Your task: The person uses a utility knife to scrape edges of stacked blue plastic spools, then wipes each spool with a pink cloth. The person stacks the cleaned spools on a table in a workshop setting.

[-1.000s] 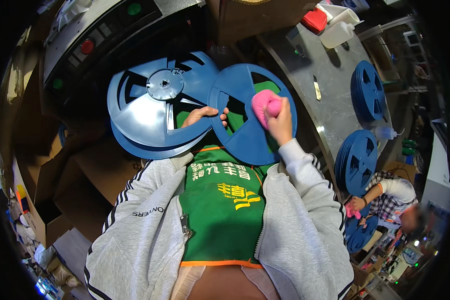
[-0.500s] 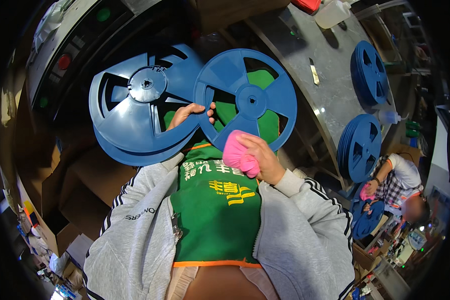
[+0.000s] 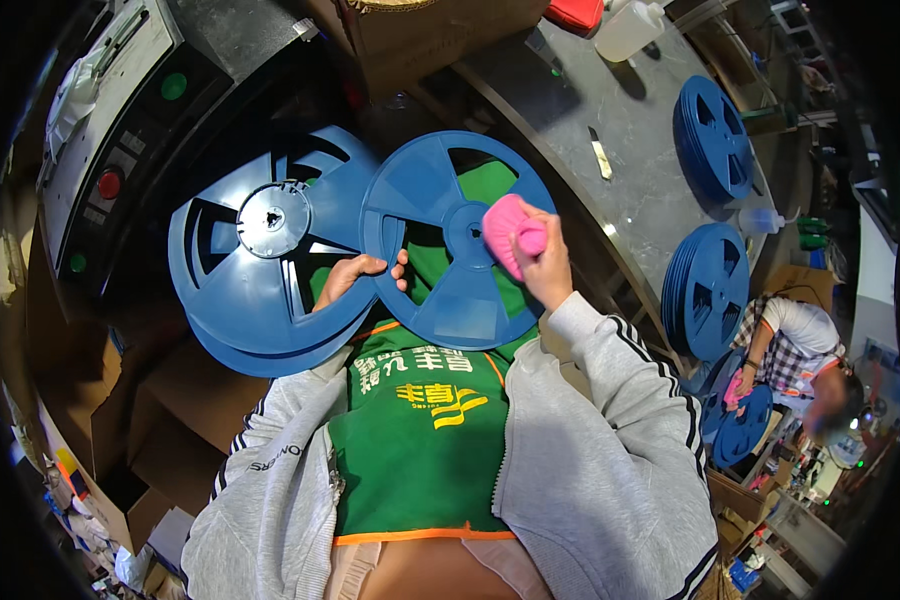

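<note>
In front of my apron, my left hand (image 3: 346, 279) has its fingers closed on a single blue plastic reel disc (image 3: 460, 312), gripping it near a cut-out on its left side. Against that same hand, to the left, hang more blue reel discs (image 3: 222, 268), overlapping, with a round hub facing up; part of the hand is hidden among them. A bunched pink cloth (image 3: 505, 235) is in my right hand (image 3: 547, 268), held over the right side of the single disc beside its hub. Whether the cloth touches the disc is hard to tell.
On the grey table at right are two stacks of blue discs (image 3: 713, 140) (image 3: 707, 290), a utility knife (image 3: 600, 155) and a white bottle (image 3: 630, 30). A control panel (image 3: 120, 170) stands at left, cardboard boxes (image 3: 170, 400) below it. Far right, another person (image 3: 795, 345) handles a blue disc.
My right hand has carried the pink cloth up and right, from the disc's lower edge to beside its hub. The discs and my left hand sit slightly lower and farther left in view.
</note>
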The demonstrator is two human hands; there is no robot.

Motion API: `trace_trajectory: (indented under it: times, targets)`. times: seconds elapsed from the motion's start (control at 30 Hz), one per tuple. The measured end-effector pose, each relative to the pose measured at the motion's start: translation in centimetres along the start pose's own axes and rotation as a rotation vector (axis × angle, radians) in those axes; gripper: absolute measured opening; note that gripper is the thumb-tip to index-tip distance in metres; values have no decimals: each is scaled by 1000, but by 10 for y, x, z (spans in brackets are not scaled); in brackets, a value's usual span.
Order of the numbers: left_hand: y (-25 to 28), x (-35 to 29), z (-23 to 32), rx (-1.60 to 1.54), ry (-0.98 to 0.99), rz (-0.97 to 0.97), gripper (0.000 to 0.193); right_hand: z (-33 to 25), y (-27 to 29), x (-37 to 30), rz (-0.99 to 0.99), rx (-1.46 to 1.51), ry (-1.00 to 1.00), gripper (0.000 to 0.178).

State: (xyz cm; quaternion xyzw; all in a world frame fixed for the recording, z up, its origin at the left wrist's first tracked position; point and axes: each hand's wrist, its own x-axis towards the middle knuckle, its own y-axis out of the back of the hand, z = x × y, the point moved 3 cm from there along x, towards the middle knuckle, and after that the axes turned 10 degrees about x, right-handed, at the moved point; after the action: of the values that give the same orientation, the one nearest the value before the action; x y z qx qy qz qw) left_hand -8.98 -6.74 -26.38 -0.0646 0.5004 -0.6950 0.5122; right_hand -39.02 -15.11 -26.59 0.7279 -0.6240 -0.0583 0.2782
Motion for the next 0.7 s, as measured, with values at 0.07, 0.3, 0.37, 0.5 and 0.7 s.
trace_trajectory:
  times: [0.07, 0.3, 0.37, 0.5, 0.7]
  targets:
    - [4, 1, -2, -5, 37, 23, 35, 31, 17, 13, 227, -16, -240, 40]
    - [4, 2, -3, 4, 86, -23, 34, 54, -70, 145, 148, -152, -268, 46]
    - [4, 1, -3, 21, 91, 34, 31, -7, -110, 145, -24, -58, -57, 38]
    - [8, -1, -3, 87, 50, 172, 30, -100, -126, 83, -449, 354, 211, 49]
    - [4, 2, -2, -43, -24, 66, 32, -47, -33, 57, 178, -10, -229, 38]
